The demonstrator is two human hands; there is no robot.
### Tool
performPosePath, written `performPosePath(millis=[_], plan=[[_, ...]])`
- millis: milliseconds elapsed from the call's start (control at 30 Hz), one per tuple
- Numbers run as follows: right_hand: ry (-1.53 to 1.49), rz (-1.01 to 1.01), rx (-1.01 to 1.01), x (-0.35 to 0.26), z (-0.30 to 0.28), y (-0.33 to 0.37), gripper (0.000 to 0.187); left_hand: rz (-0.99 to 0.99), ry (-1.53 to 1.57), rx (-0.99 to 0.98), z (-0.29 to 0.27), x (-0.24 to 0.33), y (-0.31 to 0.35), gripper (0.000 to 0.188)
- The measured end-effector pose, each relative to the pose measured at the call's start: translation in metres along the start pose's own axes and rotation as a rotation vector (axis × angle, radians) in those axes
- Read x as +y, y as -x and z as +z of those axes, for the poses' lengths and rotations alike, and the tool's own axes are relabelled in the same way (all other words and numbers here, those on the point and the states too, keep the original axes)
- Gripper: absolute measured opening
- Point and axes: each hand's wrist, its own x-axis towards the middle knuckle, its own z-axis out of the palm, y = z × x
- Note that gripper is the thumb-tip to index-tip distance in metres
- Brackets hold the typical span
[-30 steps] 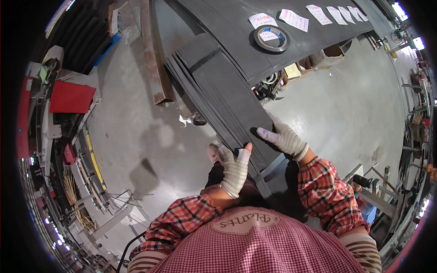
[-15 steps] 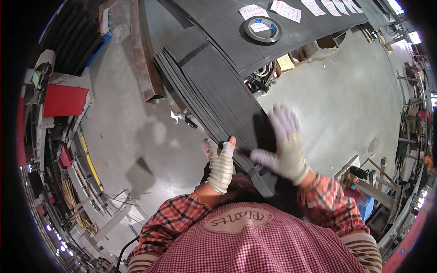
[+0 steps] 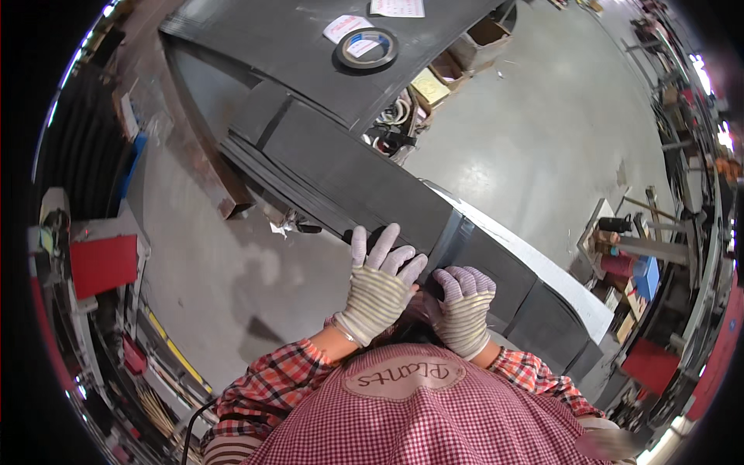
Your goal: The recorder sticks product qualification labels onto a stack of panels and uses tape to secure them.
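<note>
A long stack of dark grey flat strips [image 3: 364, 174] runs from the far left to the near right, close in front of my body. Dark bands cross it; one band [image 3: 452, 236] lies just beyond my right hand. My left hand [image 3: 376, 291], in a striped pale glove, has its fingers stretched and spread at the stack's near edge. Close beside it, my gloved right hand [image 3: 465, 306] is closed, with its fingers curled at that same edge below the band. Whatever those fingers hold is hidden.
A dark sheet-covered table [image 3: 263, 31] beyond the stack carries a tape roll [image 3: 386, 56] and paper labels [image 3: 346, 28]. Cardboard boxes [image 3: 474, 48] stand beside it. A rusty metal beam [image 3: 209, 174] lies at left. A white strip [image 3: 535, 263] borders the stack's far right side.
My right hand has come down from above the stack to its near edge and curled. My left hand has gone from gripping the edge to spread fingers. The view has turned, showing more stack at right.
</note>
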Motion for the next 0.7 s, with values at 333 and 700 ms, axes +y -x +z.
performPosePath(millis=[333,700], plan=[[0.033,-0.069,0.136,0.001,0.012,0.007,0.038,0.348,-0.049,0.073,0.015,-0.025,-0.007,0.029],[0.008,-0.121,-0.122,-0.007,-0.022,-0.014,0.04,0.158,0.186,0.083,-0.012,-0.028,0.014,0.058]])
